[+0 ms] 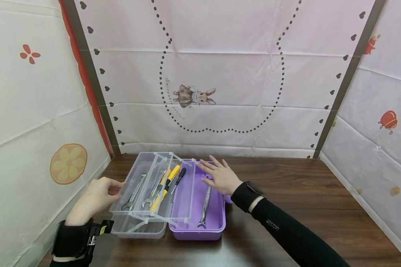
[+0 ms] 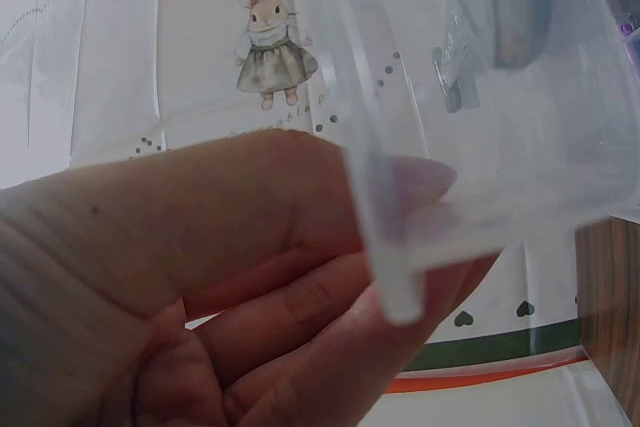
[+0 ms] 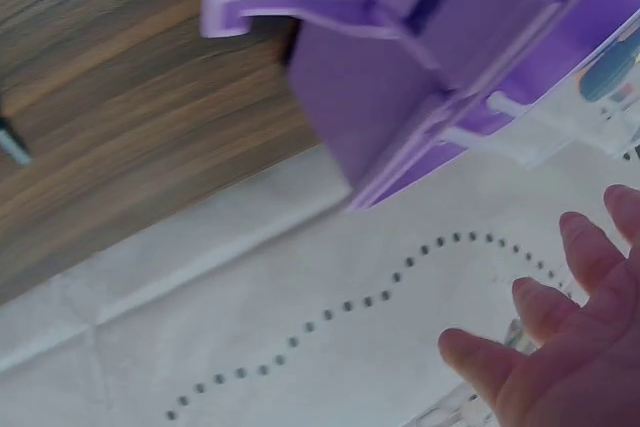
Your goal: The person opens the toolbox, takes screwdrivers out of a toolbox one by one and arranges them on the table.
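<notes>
My left hand (image 1: 98, 196) grips the left edge of a clear plastic tray (image 1: 138, 168); in the left wrist view one fingertip shows through the see-through wall (image 2: 530, 162). Through the plastic I see wrenches (image 1: 128, 205), yellow-and-black screwdrivers (image 1: 172, 173) and a small black-handled screwdriver (image 1: 182, 172). White hinge arms (image 1: 137, 225) run along the tray's front. To its right, the purple box (image 1: 197, 235) has a single wrench (image 1: 204, 207) lying lengthwise in it. Over the back right of this box my right hand (image 1: 222, 177) is spread, fingers extended, holding nothing.
A brown wooden table (image 1: 287, 207) lies under both boxes. Behind it hangs a white patterned cloth (image 1: 234, 78), with more cloth walls on the left and right. A purple latch (image 1: 228, 199) juts from the box's right side.
</notes>
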Demonstrator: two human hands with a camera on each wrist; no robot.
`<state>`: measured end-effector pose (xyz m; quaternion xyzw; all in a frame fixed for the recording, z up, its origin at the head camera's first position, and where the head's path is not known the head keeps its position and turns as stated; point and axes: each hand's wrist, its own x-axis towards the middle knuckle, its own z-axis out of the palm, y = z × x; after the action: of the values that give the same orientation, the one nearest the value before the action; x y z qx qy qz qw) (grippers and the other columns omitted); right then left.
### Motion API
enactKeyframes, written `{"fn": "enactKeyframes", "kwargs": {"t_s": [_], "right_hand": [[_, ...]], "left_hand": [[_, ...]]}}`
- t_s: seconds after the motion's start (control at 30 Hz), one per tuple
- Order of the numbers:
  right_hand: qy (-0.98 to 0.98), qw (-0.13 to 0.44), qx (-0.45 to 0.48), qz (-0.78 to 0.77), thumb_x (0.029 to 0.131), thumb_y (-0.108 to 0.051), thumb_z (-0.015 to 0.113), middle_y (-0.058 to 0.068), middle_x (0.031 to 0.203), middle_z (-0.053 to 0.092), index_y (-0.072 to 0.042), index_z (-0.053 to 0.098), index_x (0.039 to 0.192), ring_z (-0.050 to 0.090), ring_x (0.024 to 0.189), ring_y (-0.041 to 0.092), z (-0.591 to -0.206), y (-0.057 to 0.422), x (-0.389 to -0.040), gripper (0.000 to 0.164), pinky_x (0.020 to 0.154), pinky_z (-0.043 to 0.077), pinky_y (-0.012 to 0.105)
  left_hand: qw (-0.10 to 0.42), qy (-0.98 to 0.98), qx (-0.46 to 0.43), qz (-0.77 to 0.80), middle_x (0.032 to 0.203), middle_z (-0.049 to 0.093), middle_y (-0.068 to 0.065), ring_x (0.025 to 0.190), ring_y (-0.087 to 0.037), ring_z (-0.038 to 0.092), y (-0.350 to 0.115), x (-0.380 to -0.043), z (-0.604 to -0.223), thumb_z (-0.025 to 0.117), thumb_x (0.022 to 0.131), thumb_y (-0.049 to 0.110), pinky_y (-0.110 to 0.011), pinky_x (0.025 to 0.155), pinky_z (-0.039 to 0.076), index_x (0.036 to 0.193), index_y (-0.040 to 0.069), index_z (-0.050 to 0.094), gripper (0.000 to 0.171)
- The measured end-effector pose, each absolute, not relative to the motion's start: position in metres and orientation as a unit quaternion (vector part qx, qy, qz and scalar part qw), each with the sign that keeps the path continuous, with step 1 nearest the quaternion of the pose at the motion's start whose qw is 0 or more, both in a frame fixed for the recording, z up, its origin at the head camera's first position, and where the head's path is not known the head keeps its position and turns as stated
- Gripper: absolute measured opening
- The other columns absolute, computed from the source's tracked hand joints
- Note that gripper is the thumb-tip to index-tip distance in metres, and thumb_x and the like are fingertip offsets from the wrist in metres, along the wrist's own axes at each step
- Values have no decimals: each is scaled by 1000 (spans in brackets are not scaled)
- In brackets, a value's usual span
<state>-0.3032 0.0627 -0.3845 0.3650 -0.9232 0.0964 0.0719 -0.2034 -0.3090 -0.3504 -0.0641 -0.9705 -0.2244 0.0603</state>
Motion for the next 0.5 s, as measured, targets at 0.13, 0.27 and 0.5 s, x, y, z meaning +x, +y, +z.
{"fn": "enactKeyframes", "kwargs": {"t_s": [0.13,0.27,0.5], "right_hand": [[-917,67,384,82,103,-39,47,3,161,34,-20,36,155,19,153,32,-385,47,-307,57,118,20,64],[-911,65,400,74,103,-40,47,5,160,36,-22,36,154,19,153,31,-387,33,-312,55,118,20,63],[-906,62,416,41,104,-39,46,2,159,37,-23,36,154,21,152,30,-387,16,-315,54,119,22,60]], "left_hand": [[62,-971,-64,-222,97,73,-27,80,-31,72,-309,-204,-351,70,79,-4,-41,64,59,106,-13,70,28],[60,-971,-65,-223,99,72,-27,81,-31,72,-310,-204,-351,70,80,-4,-41,65,59,107,-13,70,28],[57,-970,-69,-228,100,72,-27,82,-31,73,-311,-204,-350,70,80,-4,-40,65,59,107,-12,70,29]]}}
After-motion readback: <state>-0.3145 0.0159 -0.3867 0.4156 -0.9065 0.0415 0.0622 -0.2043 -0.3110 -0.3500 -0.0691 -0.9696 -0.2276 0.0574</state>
